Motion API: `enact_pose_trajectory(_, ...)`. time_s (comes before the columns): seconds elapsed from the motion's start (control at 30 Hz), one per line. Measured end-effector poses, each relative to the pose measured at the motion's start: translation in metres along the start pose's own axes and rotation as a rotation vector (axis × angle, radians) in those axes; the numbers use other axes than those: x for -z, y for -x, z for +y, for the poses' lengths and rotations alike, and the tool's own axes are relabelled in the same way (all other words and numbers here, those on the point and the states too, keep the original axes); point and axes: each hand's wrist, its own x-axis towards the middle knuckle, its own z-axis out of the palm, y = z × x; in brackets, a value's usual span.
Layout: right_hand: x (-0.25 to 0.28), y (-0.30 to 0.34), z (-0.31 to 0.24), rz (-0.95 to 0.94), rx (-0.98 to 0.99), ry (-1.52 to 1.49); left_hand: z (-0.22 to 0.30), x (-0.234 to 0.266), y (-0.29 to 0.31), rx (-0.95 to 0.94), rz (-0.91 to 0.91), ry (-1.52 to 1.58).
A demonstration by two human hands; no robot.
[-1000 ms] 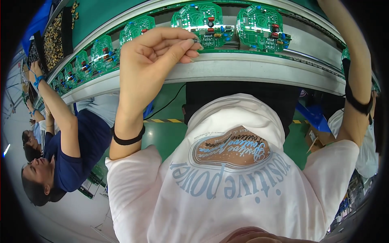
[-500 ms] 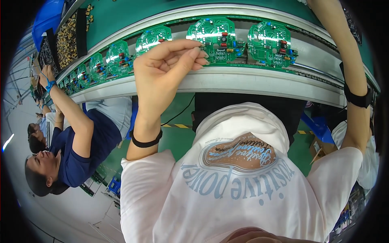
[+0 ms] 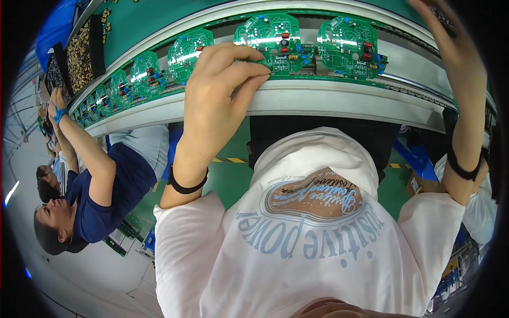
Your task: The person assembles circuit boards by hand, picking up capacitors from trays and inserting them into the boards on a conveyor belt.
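Observation:
My left hand [image 3: 225, 77] is closed in a pinch at the lower left edge of a green circuit board [image 3: 275, 40]. Thumb and forefinger tips meet there; whatever may be between them is hidden. This board carries red, black and yellow-striped components and small blue ones along its right side. To its right sits a similar circuit board [image 3: 347, 45] on the same rail. My right hand [image 3: 450, 45] is raised at the far right, beside a dark bin [image 3: 441, 20]. Its fingertips are cut off by the picture's upper edge, so its grip cannot be told.
Several more boards [image 3: 146, 74] line the conveyor rail [image 3: 328, 98] leftward. Bins of small yellowish parts [image 3: 82, 53] and dark parts [image 3: 54, 74] stand at the far left, near a blue bin [image 3: 55, 26]. A co-worker in a navy shirt [image 3: 98, 183] reaches to the line on the left.
My left hand has turned and lowered its fingertips to the board's lower left edge. My right hand has come further into view at the upper right. The boards sit slightly further left and higher in the picture.

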Motion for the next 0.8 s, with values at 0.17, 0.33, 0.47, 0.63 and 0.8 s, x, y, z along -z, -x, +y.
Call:
enact_pose_trajectory(0.17,-0.008,0.053,0.042,-0.035,-0.047,-0.311,0.0,-0.003,0.002,0.006,-0.027,-0.005)
enact_pose_trajectory(0.33,-0.022,0.08,0.024,0.003,-0.271,-0.563,0.0,-0.006,0.0,-0.017,0.004,-0.016)
enact_pose_trajectory(0.47,-0.036,0.088,0.021,0.039,-0.296,-0.736,0.0,-0.005,-0.001,-0.034,0.002,-0.041)
enact_pose_trajectory(0.63,-0.045,0.093,0.012,0.077,-0.344,-0.841,0.002,-0.008,-0.003,-0.058,0.006,-0.085)
enact_pose_trajectory(0.8,-0.061,0.088,0.01,0.174,-0.26,-0.868,0.006,-0.003,-0.003,-0.038,-0.041,-0.133)
